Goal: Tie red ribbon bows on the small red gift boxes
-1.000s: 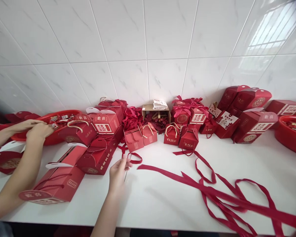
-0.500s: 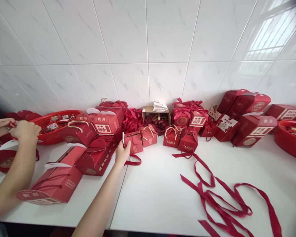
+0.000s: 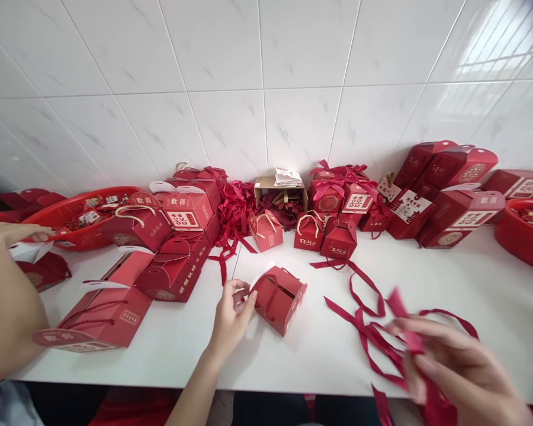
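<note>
My left hand [image 3: 231, 312] grips the near flap of a small red gift box [image 3: 281, 300] that lies tilted on the white counter [image 3: 448, 278], in front of the row of boxes. At the lower right, my right hand [image 3: 464, 370] is blurred, its fingers curled round a length of dark red ribbon [image 3: 368, 331]. More of that ribbon lies in loose loops on the counter between the box and my right hand.
Several red gift boxes [image 3: 308, 232] line the tiled wall, with larger ones [image 3: 177, 275] at left and right. Red trays of sweets stand at far left [image 3: 77, 222] and far right [image 3: 528, 234]. A co-worker's arm [image 3: 4, 302] fills the left edge.
My left hand has pulled the small red box out of the row toward the front edge. My right hand has come into view with ribbon. The co-worker's hands have shifted left.
</note>
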{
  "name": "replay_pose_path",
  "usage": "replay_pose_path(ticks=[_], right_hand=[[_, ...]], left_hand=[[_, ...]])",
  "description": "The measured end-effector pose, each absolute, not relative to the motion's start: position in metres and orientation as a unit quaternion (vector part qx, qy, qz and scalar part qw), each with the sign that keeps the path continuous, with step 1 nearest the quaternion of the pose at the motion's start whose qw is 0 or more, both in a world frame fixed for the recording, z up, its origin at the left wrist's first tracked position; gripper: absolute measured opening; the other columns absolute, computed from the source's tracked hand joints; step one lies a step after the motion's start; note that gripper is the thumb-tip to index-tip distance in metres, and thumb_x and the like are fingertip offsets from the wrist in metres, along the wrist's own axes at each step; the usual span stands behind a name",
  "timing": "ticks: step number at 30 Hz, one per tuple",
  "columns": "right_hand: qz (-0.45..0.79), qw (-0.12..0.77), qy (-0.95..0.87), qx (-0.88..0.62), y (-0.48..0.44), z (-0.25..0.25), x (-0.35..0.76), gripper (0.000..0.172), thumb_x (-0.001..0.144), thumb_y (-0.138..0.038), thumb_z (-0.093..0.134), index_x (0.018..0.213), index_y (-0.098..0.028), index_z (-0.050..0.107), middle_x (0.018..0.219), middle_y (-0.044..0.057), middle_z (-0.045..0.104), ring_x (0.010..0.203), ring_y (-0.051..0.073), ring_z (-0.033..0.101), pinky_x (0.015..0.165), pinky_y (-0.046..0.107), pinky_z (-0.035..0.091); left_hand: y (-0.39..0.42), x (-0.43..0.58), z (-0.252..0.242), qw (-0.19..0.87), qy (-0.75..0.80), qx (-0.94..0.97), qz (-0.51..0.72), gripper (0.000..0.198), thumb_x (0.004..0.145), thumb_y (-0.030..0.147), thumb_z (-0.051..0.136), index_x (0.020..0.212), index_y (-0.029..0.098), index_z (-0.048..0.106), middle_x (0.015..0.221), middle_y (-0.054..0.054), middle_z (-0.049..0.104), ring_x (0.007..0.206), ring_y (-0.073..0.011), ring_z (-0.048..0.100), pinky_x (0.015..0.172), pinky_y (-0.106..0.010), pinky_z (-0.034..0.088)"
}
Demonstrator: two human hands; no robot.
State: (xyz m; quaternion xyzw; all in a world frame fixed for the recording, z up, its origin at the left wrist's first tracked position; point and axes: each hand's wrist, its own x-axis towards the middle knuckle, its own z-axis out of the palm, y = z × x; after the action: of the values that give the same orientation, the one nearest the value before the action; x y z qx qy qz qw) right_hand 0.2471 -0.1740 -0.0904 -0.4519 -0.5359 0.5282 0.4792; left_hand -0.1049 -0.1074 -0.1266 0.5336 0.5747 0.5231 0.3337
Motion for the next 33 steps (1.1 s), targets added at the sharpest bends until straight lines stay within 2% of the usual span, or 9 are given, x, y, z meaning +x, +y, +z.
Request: replay_pose_path(ticks=[4, 10, 13, 16, 19, 21, 23, 26, 33], right_hand=[[0.626, 0.398, -0.543, -0.393, -0.154, -0.08, 0.205, 0.023, 0.087, -0.034, 0.061, 0.109, -0.027, 0.068, 0.099, 0.008, 0.072, 0.063, 0.018, 0.068, 0.068, 0.034, 0.056], [0.687, 0.367, -0.525, -0.343, -0.157, -0.091, 0.184, 0.019, 0.089, -0.031, 0.06, 0.101, -0.023, 0.071, 0.09, 0.007, 0.072, 0.077, 0.017, 0.068, 0.073, 0.031, 0.055], [0.707, 0.365, -0.509, -0.328, -0.156, -0.095, 0.178, 0.019, 0.088, -0.031, 0.061, 0.101, -0.022, 0.072, 0.092, 0.007, 0.072, 0.078, 0.017, 0.068, 0.074, 0.031, 0.054], [0.712, 0.373, -0.5, -0.322, -0.152, -0.095, 0.17, 0.022, 0.087, -0.034, 0.062, 0.1, -0.019, 0.072, 0.085, 0.007, 0.072, 0.077, 0.017, 0.067, 0.076, 0.032, 0.053], [0.714, 0.375, -0.5, -0.316, -0.148, -0.093, 0.164, 0.024, 0.087, -0.036, 0.062, 0.099, -0.017, 0.072, 0.082, 0.007, 0.072, 0.076, 0.017, 0.067, 0.077, 0.033, 0.053], [0.718, 0.373, -0.499, -0.311, -0.146, -0.092, 0.162, 0.025, 0.087, -0.036, 0.062, 0.098, -0.017, 0.072, 0.085, 0.007, 0.072, 0.076, 0.017, 0.066, 0.077, 0.033, 0.053], [0.723, 0.373, -0.494, -0.307, -0.145, -0.091, 0.161, 0.025, 0.087, -0.036, 0.062, 0.097, -0.016, 0.073, 0.088, 0.008, 0.072, 0.076, 0.017, 0.066, 0.076, 0.033, 0.053], [0.729, 0.372, -0.492, -0.298, -0.144, -0.09, 0.159, 0.024, 0.087, -0.035, 0.062, 0.097, -0.016, 0.073, 0.089, 0.008, 0.072, 0.074, 0.016, 0.065, 0.075, 0.032, 0.053], [0.735, 0.365, -0.485, -0.302, -0.144, -0.09, 0.16, 0.024, 0.087, -0.035, 0.062, 0.097, -0.016, 0.074, 0.088, 0.009, 0.073, 0.073, 0.016, 0.066, 0.075, 0.032, 0.053]], left_hand=[[-0.12, -0.092, -0.141, 0.344, 0.56, 0.544, 0.521, 0.015, 0.085, 0.035, 0.057, 0.086, 0.021, 0.053, 0.086, -0.003, 0.062, 0.078, -0.0153, 0.064, 0.07, -0.025, 0.053], [-0.131, -0.089, -0.149, 0.416, 0.56, 0.354, 0.623, 0.032, 0.077, 0.036, 0.067, 0.102, 0.023, 0.05, 0.101, -0.006, 0.066, 0.101, -0.021, 0.064, 0.089, -0.035, 0.05], [-0.133, -0.091, -0.148, 0.49, 0.528, 0.239, 0.651, 0.024, 0.081, 0.037, 0.058, 0.099, 0.022, 0.051, 0.097, -0.007, 0.067, 0.1, -0.0233, 0.066, 0.091, -0.04, 0.05], [-0.134, -0.095, -0.146, 0.421, 0.547, 0.194, 0.697, 0.019, 0.081, 0.028, 0.054, 0.099, 0.023, 0.051, 0.111, -0.007, 0.063, 0.115, -0.0247, 0.058, 0.099, -0.043, 0.045], [-0.137, -0.094, -0.137, 0.266, 0.611, 0.266, 0.696, 0.02, 0.082, 0.025, 0.054, 0.102, 0.024, 0.053, 0.126, -0.005, 0.055, 0.129, -0.0234, 0.044, 0.108, -0.041, 0.035], [-0.14, -0.089, -0.129, 0.208, 0.61, 0.373, 0.667, 0.013, 0.084, 0.025, 0.057, 0.097, 0.023, 0.057, 0.118, -0.005, 0.057, 0.122, -0.0225, 0.049, 0.105, -0.038, 0.038], [-0.141, -0.083, -0.119, 0.199, 0.558, 0.5, 0.632, 0.005, 0.085, 0.021, 0.057, 0.09, 0.022, 0.059, 0.104, -0.005, 0.06, 0.105, -0.02, 0.057, 0.092, -0.033, 0.048], [-0.138, -0.074, -0.107, 0.2, 0.453, 0.658, 0.568, 0.014, 0.086, 0.011, 0.052, 0.09, 0.022, 0.06, 0.095, -0.005, 0.061, 0.093, -0.0179, 0.061, 0.078, -0.028, 0.053], [-0.121, -0.06, -0.092, 0.183, 0.392, 0.773, 0.464, 0.026, 0.086, 0.003, 0.05, 0.101, 0.022, 0.059, 0.095, -0.006, 0.065, 0.091, -0.0171, 0.063, 0.079, -0.03, 0.054]])
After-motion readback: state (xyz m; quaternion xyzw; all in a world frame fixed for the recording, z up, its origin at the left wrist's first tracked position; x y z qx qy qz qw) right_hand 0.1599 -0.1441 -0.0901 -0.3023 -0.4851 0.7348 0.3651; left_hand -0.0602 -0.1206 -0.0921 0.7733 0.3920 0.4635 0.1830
